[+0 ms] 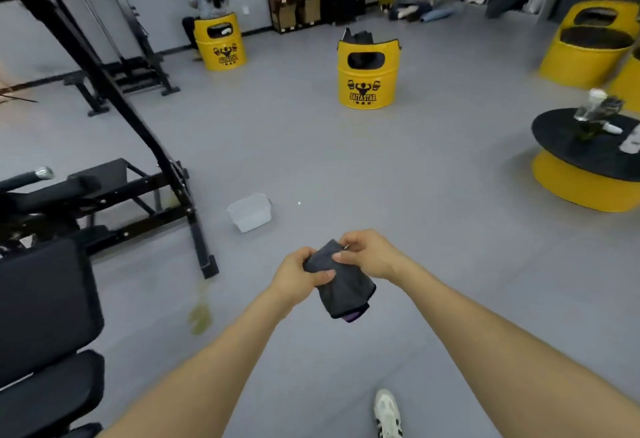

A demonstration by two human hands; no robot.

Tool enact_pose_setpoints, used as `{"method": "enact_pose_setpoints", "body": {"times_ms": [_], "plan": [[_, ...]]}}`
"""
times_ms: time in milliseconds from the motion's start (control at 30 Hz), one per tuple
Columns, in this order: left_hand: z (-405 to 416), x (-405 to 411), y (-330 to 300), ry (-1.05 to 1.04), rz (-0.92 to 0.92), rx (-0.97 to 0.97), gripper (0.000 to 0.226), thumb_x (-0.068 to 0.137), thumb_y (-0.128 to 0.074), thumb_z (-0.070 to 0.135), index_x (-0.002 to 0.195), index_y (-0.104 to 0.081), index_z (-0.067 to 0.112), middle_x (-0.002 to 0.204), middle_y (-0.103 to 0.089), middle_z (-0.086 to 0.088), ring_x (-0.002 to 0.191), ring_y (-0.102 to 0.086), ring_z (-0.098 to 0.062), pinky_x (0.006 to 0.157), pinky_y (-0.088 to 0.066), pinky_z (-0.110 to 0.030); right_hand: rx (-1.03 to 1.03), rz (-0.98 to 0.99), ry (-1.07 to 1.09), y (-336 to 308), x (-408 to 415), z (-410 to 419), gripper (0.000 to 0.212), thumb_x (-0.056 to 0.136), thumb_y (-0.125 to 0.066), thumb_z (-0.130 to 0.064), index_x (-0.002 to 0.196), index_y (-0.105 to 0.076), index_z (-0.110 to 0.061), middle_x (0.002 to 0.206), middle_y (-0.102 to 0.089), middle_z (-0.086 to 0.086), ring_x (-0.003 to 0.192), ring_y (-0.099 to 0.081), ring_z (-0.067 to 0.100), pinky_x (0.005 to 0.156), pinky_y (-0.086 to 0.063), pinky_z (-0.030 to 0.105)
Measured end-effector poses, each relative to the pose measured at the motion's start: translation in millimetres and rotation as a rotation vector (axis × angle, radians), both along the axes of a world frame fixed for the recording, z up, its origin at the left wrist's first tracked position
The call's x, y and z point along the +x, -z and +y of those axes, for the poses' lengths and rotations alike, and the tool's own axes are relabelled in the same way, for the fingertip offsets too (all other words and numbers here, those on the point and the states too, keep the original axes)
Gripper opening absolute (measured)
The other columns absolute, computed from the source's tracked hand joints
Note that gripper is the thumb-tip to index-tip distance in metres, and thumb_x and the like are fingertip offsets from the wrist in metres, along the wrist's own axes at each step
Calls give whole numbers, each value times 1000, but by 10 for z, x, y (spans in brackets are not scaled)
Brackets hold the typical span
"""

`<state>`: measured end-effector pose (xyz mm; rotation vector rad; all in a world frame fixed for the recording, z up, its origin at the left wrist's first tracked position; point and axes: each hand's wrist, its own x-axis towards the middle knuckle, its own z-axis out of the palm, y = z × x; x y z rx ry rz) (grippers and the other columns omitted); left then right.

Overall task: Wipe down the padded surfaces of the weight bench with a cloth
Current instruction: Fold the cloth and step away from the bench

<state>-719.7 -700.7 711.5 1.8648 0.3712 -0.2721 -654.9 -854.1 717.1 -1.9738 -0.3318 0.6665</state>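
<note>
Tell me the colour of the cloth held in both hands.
The cloth is dark grey, with a bit of purple showing at its lower edge, seen in the head view.

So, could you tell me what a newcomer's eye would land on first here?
Probably the dark grey cloth at centre, gripped by the left hand and right hand above the grey floor. Next, the bright yellow barrel straight ahead, then the black bench pads at the left edge.

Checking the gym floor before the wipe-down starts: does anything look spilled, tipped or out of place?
Yes. A white plastic bin lies tilted on the open floor beside the rack's base. A yellowish smear shows near the weight bench; it could be a spill or a lens artefact. Both hands hold the cloth, away from the bench.
</note>
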Motion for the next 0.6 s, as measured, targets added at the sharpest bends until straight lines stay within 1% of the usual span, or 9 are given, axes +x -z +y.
{"method": "enact_pose_setpoints", "body": {"times_ms": [67,133,200,233,267,333,367,500,600], "plan": [[121,393,-18,-45,23,28,19,81,-69,6,95,-57,10,83,-62,-1,79,-58,-17,70,-48,-25,8,39,-38,-25,479,43,18,82,-70,-17,97,-64,-9,95,-66,4,88,-61,15,84,-49,31],[264,772,-22,-102,18,5,21,81,-69,6,99,-57,6,89,-65,-5,86,-61,-20,79,-52,-32,15,108,-116,-59,943,103,38,77,-76,-16,112,-59,-16,112,-61,2,104,-57,15,93,-47,30],[413,1105,-45,-176,18,-96,27,82,-68,5,106,-57,3,101,-67,-11,98,-64,-25,88,-53,-39,-54,159,-218,-45,1376,213,66,72,-80,-16,129,-48,-19,128,-50,-1,120,-46,14,100,-41,31],[485,1237,-69,-222,24,-169,29,83,-67,4,111,-56,2,107,-67,-13,102,-63,-26,87,-53,-36,-92,175,-274,-26,1544,301,75,70,-81,-16,134,-43,-20,131,-47,-4,123,-43,13,102,-39,31],[564,1358,-83,-271,24,-256,31,84,-65,3,114,-56,2,111,-65,-14,103,-63,-25,84,-54,-31,-106,197,-318,22,1694,407,80,67,-83,-16,135,-41,-21,131,-48,-5,123,-45,13,103,-40,32],[721,1594,-117,-356,8,-402,32,86,-60,-1,118,-55,2,114,-64,-15,103,-64,-24,77,-55,-25,-97,246,-372,123,1967,653,79,62,-86,-17,129,-44,-21,123,-58,-3,114,-55,16,100,-46,36],[819,1722,-123,-388,4,-445,31,87,-59,-2,118,-55,3,114,-64,-14,103,-63,-24,75,-56,-24,-90,259,-387,163,2109,783,76,60,-86,-19,125,-47,-20,118,-61,-2,111,-58,16,99,-47,37],[1341,2265,-30,-488,27,-540,31,89,-55,1,119,-56,8,115,-65,-11,105,-62,-25,77,-52,-29,-85,301,-446,241,2728,1325,43,67,-83,-15,106,-63,-17,107,-68,-2,105,-61,16,100,-45,33],[1842,2714,151,-549,55,-585,30,90,-55,3,120,-57,9,115,-66,-10,105,-62,-25,77,-51,-29,-69,315,-403,284,3236,1727,26,71,-81,-13,90,-64,-17,92,-67,-1,91,-61,17,88,-48,27]]}}
